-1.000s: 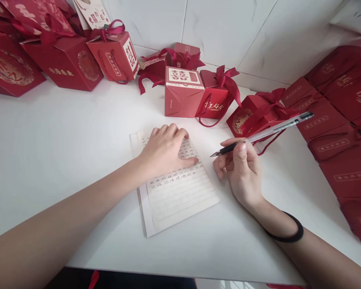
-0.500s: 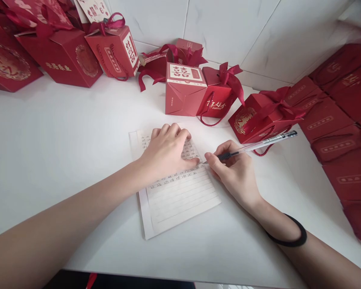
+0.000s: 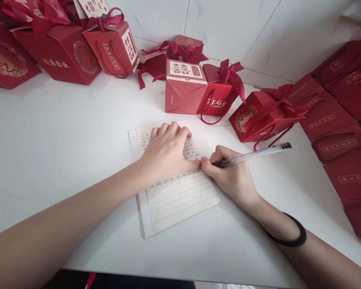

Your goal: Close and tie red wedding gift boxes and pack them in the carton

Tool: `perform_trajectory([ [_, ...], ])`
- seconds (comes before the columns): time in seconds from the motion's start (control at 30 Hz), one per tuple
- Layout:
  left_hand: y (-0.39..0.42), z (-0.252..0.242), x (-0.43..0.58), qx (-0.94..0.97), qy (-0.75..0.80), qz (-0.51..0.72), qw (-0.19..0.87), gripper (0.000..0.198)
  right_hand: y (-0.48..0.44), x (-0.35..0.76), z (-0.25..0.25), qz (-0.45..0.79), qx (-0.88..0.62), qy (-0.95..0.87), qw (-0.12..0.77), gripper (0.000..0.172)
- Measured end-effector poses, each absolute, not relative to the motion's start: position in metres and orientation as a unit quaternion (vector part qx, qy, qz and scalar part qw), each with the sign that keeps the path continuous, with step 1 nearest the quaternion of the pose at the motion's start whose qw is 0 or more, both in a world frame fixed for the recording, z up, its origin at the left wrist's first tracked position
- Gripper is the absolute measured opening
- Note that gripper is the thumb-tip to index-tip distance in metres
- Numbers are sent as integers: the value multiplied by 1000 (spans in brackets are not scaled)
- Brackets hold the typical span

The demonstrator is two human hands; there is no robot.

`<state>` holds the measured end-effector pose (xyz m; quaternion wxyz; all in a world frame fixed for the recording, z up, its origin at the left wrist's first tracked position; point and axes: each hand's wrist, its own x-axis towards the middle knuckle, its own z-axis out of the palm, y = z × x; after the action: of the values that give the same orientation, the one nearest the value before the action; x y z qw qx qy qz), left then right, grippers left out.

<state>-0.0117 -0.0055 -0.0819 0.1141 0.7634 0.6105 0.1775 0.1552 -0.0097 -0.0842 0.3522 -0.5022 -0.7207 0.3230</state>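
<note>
A lined notepad (image 3: pixel 183 200) lies tilted on the white table, with rows of handwritten numbers on its upper part. My left hand (image 3: pixel 165 150) rests on the upper half of the page, fingers bent and apart, holding nothing and covering some of the writing. At the page's right edge my right hand (image 3: pixel 233 174) grips a clear pen (image 3: pixel 258 154) with a dark grip. The pen's tip is by my left thumb, close to the end of a written row, and partly hidden by my right fingers. A black band circles my right wrist.
Red gift boxes with ribbons stand behind the notepad, among them a pink-sided box (image 3: pixel 185 90) and a box with gold print (image 3: pixel 255 116). More red boxes (image 3: pixel 60 52) are at the back left. Stacked red boxes (image 3: pixel 333 140) line the right side. A tiled wall (image 3: pixel 228 32) rises behind.
My right hand has shifted slightly left and down, bringing its fingers against my left thumb. The pen's rear end has dropped a little. My left hand has stayed in place.
</note>
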Motion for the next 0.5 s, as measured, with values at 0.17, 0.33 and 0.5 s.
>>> perform_trajectory([
  [0.17, -7, -82, -10, 759, 615, 182, 115, 58, -10, 154, -83, 311, -509, -721, 351, 31],
  [0.33, -7, -81, -10, 757, 616, 184, 117, 56, -10, 154, -83, 310, -510, -720, 354, 31],
  [0.5, -6, -83, -10, 758, 614, 189, 116, 56, -10, 155, -84, 309, -513, -722, 348, 31],
])
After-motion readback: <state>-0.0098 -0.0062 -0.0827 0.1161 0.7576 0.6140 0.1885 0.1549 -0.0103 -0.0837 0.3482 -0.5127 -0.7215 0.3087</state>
